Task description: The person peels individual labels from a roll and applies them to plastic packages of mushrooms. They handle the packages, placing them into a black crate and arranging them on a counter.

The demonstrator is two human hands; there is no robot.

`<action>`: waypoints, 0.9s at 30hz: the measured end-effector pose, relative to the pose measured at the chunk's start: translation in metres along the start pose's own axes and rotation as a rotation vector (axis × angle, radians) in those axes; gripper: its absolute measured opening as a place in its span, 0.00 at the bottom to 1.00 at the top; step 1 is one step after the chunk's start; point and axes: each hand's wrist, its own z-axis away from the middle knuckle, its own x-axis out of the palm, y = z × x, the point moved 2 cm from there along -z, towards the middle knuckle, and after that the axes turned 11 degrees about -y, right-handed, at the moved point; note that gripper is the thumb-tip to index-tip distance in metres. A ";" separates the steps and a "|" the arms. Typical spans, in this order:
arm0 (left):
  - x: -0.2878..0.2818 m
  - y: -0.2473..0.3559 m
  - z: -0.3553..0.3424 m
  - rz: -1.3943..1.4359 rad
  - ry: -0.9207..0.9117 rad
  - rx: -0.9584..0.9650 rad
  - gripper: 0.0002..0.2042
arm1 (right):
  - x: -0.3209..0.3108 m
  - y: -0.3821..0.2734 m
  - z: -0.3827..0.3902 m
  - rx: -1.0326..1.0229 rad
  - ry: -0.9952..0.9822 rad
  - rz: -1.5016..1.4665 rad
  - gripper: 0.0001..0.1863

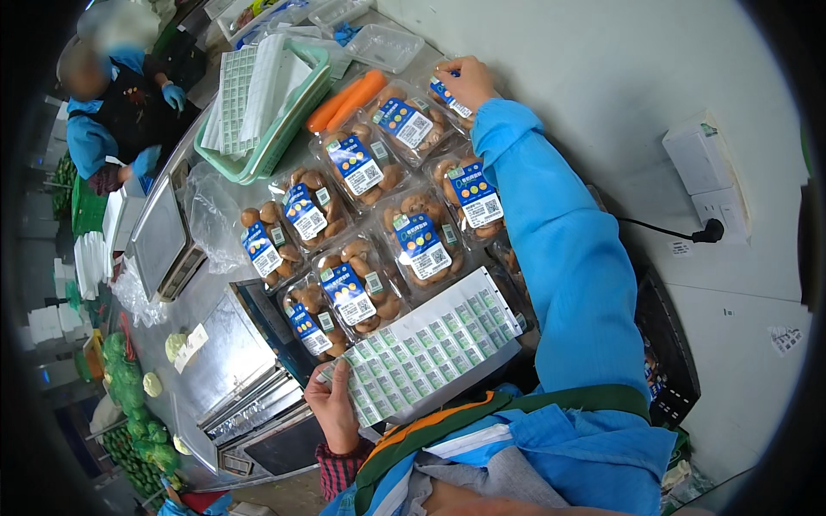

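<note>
Low in the view, my left hand [334, 410] grips the near left corner of a sheet of small green-and-white stickers [426, 351], thumb on top. My right hand [469, 83] reaches to the far end of the packs, its fingers bent down onto a clear pack of brown mushrooms [455, 100] with a blue-and-white label. What the fingertips pinch, if anything, is hidden. Several like packs lie in rows between my hands, among them a middle pack [422, 239]. Most carry a small green-and-white sticker beside the large label. My right sleeve partly covers the packs at the right.
Two carrots [348, 101] lie beyond the packs, next to a green basket [251, 163] holding more sticker sheets. An empty clear tray [385, 47] sits behind. A scale [163, 245] stands at the left. A co-worker [112, 112] in blue gloves stands far left. A plug [711, 230] juts from the right wall.
</note>
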 end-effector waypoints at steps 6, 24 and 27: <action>-0.001 -0.003 -0.001 0.007 0.024 0.002 0.06 | 0.018 -0.009 -0.001 -0.022 0.099 0.390 0.07; -0.008 -0.006 0.001 0.002 0.046 -0.021 0.06 | 0.078 -0.063 0.032 -0.613 -0.378 0.567 0.16; -0.015 -0.004 0.002 -0.006 0.078 -0.018 0.06 | 0.074 -0.058 0.031 -0.611 -0.370 0.565 0.17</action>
